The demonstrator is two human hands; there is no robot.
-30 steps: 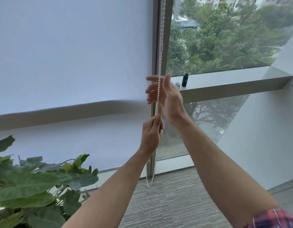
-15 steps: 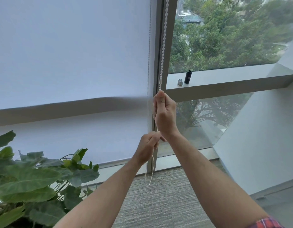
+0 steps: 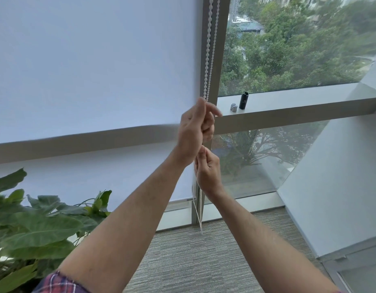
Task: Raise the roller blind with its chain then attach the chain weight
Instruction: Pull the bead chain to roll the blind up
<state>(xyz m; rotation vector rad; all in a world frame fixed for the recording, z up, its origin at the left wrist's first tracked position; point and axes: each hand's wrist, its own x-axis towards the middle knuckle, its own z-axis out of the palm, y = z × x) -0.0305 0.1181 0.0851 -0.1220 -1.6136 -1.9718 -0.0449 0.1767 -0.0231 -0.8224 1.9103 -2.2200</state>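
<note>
Chain (image 3: 210,47): hangs along the window frame, right of the blind (image 3: 94,66).
Left hand (image 3: 193,127): on the chain, directly above the right hand (image 3: 208,170).
Ledge (image 3: 288,102): right of the hands, carrying the cylinder (image 3: 243,100) with the clip (image 3: 233,107) just left.
Plant (image 3: 35,225): lower left, before the blind.

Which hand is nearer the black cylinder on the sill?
Left. The left hand grips the chain just below sill height, left of the cylinder; the right hand is lower down.

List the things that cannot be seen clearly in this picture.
- Top of the white beaded chain, head view: cut off by the upper edge.
- Chain between the left hand and right hand: hidden by curled fingers.
- Small silver clip beside the black cylinder on the ledge: too small to identify.
</note>
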